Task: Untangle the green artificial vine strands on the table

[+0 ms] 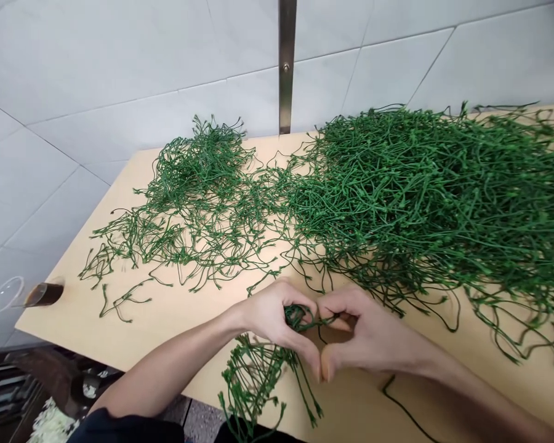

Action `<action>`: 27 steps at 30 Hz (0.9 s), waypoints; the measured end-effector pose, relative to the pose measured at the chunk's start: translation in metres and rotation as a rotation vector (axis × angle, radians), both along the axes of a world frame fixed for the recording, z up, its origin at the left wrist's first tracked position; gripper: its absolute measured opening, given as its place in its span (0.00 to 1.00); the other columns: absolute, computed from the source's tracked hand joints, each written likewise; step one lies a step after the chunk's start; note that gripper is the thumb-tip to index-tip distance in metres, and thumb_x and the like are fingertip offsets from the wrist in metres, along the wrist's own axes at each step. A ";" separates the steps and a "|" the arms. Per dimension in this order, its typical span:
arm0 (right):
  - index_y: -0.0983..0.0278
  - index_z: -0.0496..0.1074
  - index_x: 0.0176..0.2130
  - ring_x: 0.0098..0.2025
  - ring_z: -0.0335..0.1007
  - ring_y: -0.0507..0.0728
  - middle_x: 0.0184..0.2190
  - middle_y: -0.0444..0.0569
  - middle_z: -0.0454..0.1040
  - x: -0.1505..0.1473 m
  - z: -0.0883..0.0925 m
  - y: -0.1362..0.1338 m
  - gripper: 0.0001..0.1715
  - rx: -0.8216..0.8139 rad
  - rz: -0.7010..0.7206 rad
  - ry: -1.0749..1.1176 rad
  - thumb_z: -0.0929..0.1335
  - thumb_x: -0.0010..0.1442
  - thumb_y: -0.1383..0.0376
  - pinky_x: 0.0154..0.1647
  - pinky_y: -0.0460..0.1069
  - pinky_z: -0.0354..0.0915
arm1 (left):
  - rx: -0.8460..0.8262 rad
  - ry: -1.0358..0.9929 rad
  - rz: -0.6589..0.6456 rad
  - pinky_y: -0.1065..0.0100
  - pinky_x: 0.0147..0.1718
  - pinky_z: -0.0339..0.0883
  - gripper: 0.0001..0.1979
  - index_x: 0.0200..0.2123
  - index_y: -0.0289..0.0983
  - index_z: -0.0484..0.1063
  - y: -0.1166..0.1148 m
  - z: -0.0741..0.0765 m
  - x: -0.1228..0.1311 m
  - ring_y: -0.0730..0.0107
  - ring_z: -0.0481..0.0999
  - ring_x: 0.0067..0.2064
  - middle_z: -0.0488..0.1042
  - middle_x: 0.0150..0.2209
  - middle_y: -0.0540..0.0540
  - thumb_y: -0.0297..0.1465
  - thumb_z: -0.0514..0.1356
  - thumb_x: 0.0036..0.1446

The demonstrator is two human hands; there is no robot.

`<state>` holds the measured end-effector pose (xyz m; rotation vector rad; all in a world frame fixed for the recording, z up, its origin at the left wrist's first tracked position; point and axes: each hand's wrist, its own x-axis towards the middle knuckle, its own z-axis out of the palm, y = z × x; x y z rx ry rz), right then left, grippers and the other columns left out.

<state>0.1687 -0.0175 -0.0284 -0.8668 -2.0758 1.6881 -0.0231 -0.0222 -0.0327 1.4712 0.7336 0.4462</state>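
My left hand [277, 314] is closed around a bunch of thin green stems [253, 375] with small branched tips, which look like artificial flower stems. The bunch hangs below the hand, over the table's near edge. Facing it, my right hand [369, 332] is curved, its fingertips and thumb meeting those of the left. One green strand [330, 320] runs from the bunch to the fingers of my right hand, which seem to pinch it. Beyond both hands, a large tangled pile of green stems [420, 184] covers the right side of the table.
A smaller heap of stems [198, 160] sits at the back left of the pale table [166, 326], with loose stems [124, 298] before it. A clear cup of dark liquid [46, 294] lies near the left edge. White tiled wall [120, 55] rises behind.
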 end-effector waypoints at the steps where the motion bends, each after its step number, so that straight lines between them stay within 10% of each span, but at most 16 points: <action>1: 0.64 0.50 0.17 0.22 0.35 0.46 0.18 0.36 0.41 -0.001 -0.001 0.000 0.42 -0.003 -0.020 0.009 0.77 0.37 0.41 0.21 0.47 0.33 | 0.014 0.000 0.015 0.71 0.20 0.41 0.35 0.14 0.37 0.54 0.000 0.000 0.001 0.80 0.46 0.22 0.50 0.16 0.58 0.55 0.72 0.27; 10: 0.64 0.43 0.17 0.21 0.33 0.45 0.18 0.36 0.39 -0.010 -0.005 -0.003 0.46 0.018 -0.028 0.171 0.78 0.35 0.44 0.19 0.47 0.32 | 0.146 -0.044 -0.028 0.69 0.20 0.41 0.34 0.14 0.37 0.54 -0.002 -0.013 0.001 0.79 0.46 0.22 0.49 0.16 0.57 0.56 0.70 0.32; 16: 0.62 0.39 0.20 0.20 0.36 0.46 0.16 0.36 0.40 0.011 -0.002 0.013 0.41 0.260 -0.390 0.265 0.75 0.52 0.57 0.19 0.46 0.39 | 0.230 -0.101 0.368 0.69 0.19 0.38 0.37 0.13 0.38 0.46 0.007 -0.011 -0.004 0.80 0.45 0.20 0.45 0.15 0.58 0.50 0.71 0.38; 22: 0.64 0.59 0.19 0.21 0.51 0.48 0.17 0.41 0.55 0.023 0.007 0.025 0.27 0.310 -0.434 0.217 0.66 0.64 0.54 0.19 0.46 0.51 | 0.271 -0.101 0.357 0.69 0.20 0.45 0.29 0.15 0.37 0.54 0.010 -0.003 -0.007 0.78 0.51 0.21 0.51 0.16 0.55 0.49 0.64 0.51; 27: 0.53 0.70 0.54 0.32 0.71 0.51 0.45 0.50 0.72 0.027 0.014 0.030 0.17 0.350 -0.636 0.369 0.64 0.67 0.62 0.27 0.47 0.69 | 0.299 -0.086 0.371 0.69 0.20 0.47 0.21 0.17 0.36 0.65 0.004 0.005 -0.005 0.77 0.55 0.20 0.57 0.17 0.53 0.41 0.60 0.59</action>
